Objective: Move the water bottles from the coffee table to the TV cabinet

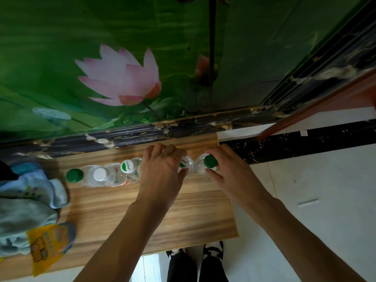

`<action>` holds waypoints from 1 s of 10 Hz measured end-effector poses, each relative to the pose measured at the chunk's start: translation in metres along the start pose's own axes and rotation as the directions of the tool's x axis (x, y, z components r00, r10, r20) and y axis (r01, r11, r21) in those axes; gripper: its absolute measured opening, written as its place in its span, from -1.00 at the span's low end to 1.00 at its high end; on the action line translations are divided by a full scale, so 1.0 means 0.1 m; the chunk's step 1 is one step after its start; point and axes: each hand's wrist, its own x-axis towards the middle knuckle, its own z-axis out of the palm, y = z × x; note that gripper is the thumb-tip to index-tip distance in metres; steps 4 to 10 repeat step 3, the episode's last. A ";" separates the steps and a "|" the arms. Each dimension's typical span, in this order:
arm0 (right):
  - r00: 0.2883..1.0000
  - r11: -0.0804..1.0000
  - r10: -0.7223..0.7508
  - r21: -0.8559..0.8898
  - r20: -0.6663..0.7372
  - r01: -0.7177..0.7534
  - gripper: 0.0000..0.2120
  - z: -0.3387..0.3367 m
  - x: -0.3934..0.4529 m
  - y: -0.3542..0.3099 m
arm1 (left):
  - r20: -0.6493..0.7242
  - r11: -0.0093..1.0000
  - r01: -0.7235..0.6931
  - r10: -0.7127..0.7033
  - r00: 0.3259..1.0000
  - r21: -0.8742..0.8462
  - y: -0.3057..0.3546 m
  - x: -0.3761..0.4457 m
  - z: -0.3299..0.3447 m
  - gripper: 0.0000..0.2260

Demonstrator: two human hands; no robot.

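Observation:
A row of clear plastic water bottles stands on the wooden TV cabinet [183, 216] near the wall. From the left: a green-capped bottle [74, 175], a white-capped bottle [99, 174], and a bottle with a white and green label cap [128, 166]. My left hand [162, 169] is wrapped around another bottle [186, 162], whose cap is partly hidden by my fingers. My right hand [227, 171] grips the rightmost bottle [210, 161], which has a green cap. Both held bottles stand upright on the cabinet top, close to its right end.
A heap of pale blue cloth [26, 202] and a yellow packet [46, 247] lie on the cabinet's left part. A lotus mural wall [122, 78] with a dark marble ledge [142, 133] rises behind. White floor tiles [315, 190] lie to the right. My shoes [195, 263] show below the front edge.

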 end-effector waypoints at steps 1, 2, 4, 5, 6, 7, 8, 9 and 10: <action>1.000 1.000 0.020 0.003 0.014 -0.020 -0.53 -0.05 -0.05 -0.06 | 0.004 1.000 -0.010 0.010 1.000 -0.008 0.00 -0.04 0.00 -0.60; 1.000 0.999 0.026 -0.022 0.004 -0.026 -0.43 -0.15 -0.15 -0.14 | -0.036 0.999 -0.041 0.040 0.999 -0.025 0.01 -0.13 -0.03 -0.53; 0.999 0.999 0.050 -0.005 -0.003 -0.050 -0.39 -0.31 -0.32 -0.27 | -0.097 0.995 -0.048 0.039 0.994 -0.092 0.03 -0.32 -0.14 -0.48; 0.999 0.999 0.050 -0.005 -0.003 -0.050 -0.39 -0.31 -0.32 -0.27 | -0.097 0.995 -0.048 0.039 0.994 -0.092 0.03 -0.32 -0.14 -0.48; 0.999 0.999 0.050 -0.005 -0.003 -0.050 -0.39 -0.31 -0.32 -0.27 | -0.097 0.995 -0.048 0.039 0.994 -0.092 0.03 -0.32 -0.14 -0.48; 0.999 0.999 0.050 -0.005 -0.003 -0.050 -0.39 -0.31 -0.32 -0.27 | -0.097 0.995 -0.048 0.039 0.994 -0.092 0.03 -0.32 -0.14 -0.48; 0.999 0.999 0.050 -0.005 -0.003 -0.050 -0.39 -0.31 -0.32 -0.27 | -0.097 0.995 -0.048 0.039 0.994 -0.092 0.03 -0.32 -0.14 -0.48; 0.999 0.999 0.050 -0.005 -0.003 -0.050 -0.39 -0.31 -0.32 -0.27 | -0.097 0.995 -0.048 0.039 0.994 -0.092 0.03 -0.32 -0.14 -0.48; 0.999 0.999 0.050 -0.005 -0.003 -0.050 -0.39 -0.31 -0.32 -0.27 | -0.097 0.995 -0.048 0.039 0.994 -0.092 0.03 -0.32 -0.14 -0.48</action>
